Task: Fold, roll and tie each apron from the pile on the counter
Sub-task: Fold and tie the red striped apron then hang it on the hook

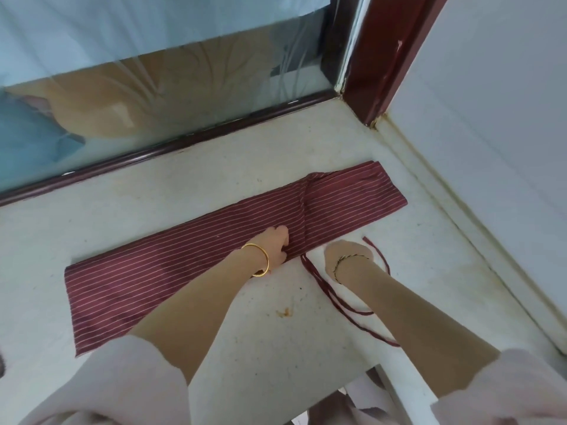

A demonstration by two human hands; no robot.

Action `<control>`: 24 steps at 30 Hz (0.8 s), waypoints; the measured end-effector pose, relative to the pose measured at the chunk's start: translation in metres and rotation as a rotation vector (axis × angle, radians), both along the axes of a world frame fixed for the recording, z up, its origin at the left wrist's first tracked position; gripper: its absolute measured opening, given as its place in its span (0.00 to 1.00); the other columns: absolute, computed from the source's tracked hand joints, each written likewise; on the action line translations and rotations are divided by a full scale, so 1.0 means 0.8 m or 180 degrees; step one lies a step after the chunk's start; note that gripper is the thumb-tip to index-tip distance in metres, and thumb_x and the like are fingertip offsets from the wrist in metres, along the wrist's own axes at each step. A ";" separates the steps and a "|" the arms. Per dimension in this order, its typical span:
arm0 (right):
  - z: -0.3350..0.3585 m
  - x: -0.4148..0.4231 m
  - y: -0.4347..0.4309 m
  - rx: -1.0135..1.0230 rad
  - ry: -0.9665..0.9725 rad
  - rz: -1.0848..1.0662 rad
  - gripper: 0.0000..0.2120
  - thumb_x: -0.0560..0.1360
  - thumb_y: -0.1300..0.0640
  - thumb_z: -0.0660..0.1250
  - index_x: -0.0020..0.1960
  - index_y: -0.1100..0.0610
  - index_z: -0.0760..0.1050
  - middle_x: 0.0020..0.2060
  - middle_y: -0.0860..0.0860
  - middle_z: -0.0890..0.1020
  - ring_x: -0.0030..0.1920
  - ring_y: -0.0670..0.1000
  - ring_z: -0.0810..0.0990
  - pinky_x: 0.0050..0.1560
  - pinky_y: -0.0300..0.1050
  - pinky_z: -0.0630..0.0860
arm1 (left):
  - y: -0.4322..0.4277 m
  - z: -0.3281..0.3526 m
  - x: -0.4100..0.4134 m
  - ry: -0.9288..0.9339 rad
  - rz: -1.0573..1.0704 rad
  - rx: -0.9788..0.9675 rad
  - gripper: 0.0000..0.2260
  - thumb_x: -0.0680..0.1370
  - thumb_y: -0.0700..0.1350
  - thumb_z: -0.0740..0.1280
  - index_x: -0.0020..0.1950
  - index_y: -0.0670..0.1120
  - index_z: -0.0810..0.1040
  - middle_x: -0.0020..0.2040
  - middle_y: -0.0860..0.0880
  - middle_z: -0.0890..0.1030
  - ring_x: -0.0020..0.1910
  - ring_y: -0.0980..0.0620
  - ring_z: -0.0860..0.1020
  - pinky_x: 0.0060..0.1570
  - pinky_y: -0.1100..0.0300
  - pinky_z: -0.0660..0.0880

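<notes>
Left hand (277,245): fingers curled, gripping near edge of folded apron (184,262). Right hand (348,254): fingers hidden, cannot tell. Risk: tie strings (334,299) snag under forearm, pulling fold open.

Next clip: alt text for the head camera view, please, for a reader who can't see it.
A burgundy striped apron, folded into a long strip, lies diagonally on a pale counter. The left hand pinches its near edge at the middle; the right hand is beside it, fingers hidden, where the tie strings loop over the counter.
</notes>
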State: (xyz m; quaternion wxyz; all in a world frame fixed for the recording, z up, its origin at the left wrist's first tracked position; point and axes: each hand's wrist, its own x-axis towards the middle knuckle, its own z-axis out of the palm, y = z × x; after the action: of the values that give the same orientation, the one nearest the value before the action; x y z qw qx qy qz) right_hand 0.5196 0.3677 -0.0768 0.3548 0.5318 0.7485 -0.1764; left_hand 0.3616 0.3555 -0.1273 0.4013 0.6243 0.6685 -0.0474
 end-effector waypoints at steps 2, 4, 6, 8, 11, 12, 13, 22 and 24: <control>-0.003 -0.014 0.009 0.0392 0.0701 -0.0250 0.14 0.77 0.65 0.56 0.61 0.59 0.71 0.55 0.55 0.77 0.56 0.57 0.77 0.55 0.48 0.74 | 0.002 0.007 0.002 -0.1084 0.0867 -0.0544 0.05 0.78 0.37 0.61 0.53 0.44 0.70 0.44 0.45 0.74 0.34 0.49 0.77 0.32 0.57 0.78; -0.014 -0.028 0.013 0.0808 0.1319 -0.0311 0.13 0.76 0.65 0.59 0.61 0.60 0.68 0.55 0.56 0.75 0.53 0.57 0.76 0.53 0.50 0.76 | 0.012 0.012 -0.002 -0.1586 0.1472 -0.0369 0.05 0.78 0.36 0.61 0.51 0.44 0.73 0.41 0.47 0.75 0.32 0.52 0.74 0.30 0.61 0.76; -0.030 -0.039 0.017 0.1065 0.1691 -0.0291 0.17 0.76 0.65 0.60 0.64 0.59 0.66 0.56 0.55 0.73 0.54 0.56 0.75 0.52 0.50 0.76 | 0.019 0.009 -0.016 -0.0738 0.1347 0.0611 0.08 0.78 0.38 0.62 0.56 0.46 0.76 0.51 0.46 0.77 0.43 0.51 0.78 0.44 0.59 0.79; -0.048 -0.047 0.023 0.1115 0.1807 -0.0232 0.23 0.77 0.65 0.60 0.71 0.58 0.60 0.65 0.56 0.68 0.61 0.57 0.70 0.57 0.51 0.75 | 0.017 0.000 -0.029 0.0344 0.0868 0.1392 0.15 0.78 0.39 0.62 0.64 0.45 0.72 0.64 0.45 0.70 0.60 0.47 0.72 0.62 0.55 0.71; -0.073 -0.050 0.028 0.1000 0.1313 0.0005 0.29 0.80 0.59 0.57 0.77 0.57 0.48 0.76 0.53 0.50 0.73 0.58 0.56 0.68 0.57 0.65 | 0.009 -0.015 -0.037 0.1088 0.0260 0.1660 0.23 0.80 0.43 0.58 0.74 0.45 0.59 0.75 0.44 0.57 0.73 0.44 0.57 0.72 0.50 0.58; -0.078 -0.046 0.025 0.0996 0.1110 0.0083 0.29 0.81 0.57 0.55 0.77 0.57 0.46 0.77 0.53 0.46 0.74 0.58 0.53 0.70 0.59 0.62 | 0.004 -0.021 -0.035 0.1173 0.0073 0.1535 0.25 0.81 0.46 0.55 0.76 0.46 0.53 0.77 0.44 0.51 0.75 0.45 0.51 0.74 0.49 0.53; -0.086 -0.047 0.027 0.0978 0.0970 0.0147 0.28 0.81 0.55 0.53 0.77 0.57 0.44 0.77 0.53 0.44 0.75 0.58 0.50 0.71 0.60 0.59 | 0.003 -0.030 -0.035 0.1242 -0.0068 0.1326 0.26 0.82 0.49 0.52 0.77 0.46 0.47 0.78 0.44 0.46 0.76 0.45 0.47 0.75 0.48 0.49; -0.074 -0.062 0.056 0.1590 0.1230 0.0372 0.26 0.74 0.60 0.65 0.70 0.61 0.62 0.71 0.57 0.60 0.67 0.57 0.65 0.65 0.52 0.68 | 0.024 -0.051 -0.026 0.1350 -0.0270 0.1070 0.28 0.82 0.54 0.46 0.77 0.45 0.38 0.77 0.44 0.38 0.76 0.46 0.38 0.75 0.48 0.41; -0.076 -0.074 0.052 0.1268 0.1594 0.0247 0.25 0.75 0.63 0.63 0.71 0.60 0.60 0.68 0.55 0.62 0.58 0.54 0.71 0.57 0.49 0.75 | 0.017 -0.052 -0.030 0.1168 -0.0097 0.1283 0.27 0.83 0.52 0.47 0.77 0.42 0.43 0.77 0.43 0.42 0.76 0.46 0.40 0.75 0.51 0.40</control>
State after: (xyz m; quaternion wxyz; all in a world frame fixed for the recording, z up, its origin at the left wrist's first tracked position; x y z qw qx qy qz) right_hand 0.4603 0.4089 -0.1380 0.0549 0.5019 0.8521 -0.1382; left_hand 0.3379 0.3694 -0.1688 0.1404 0.6826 0.7165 -0.0317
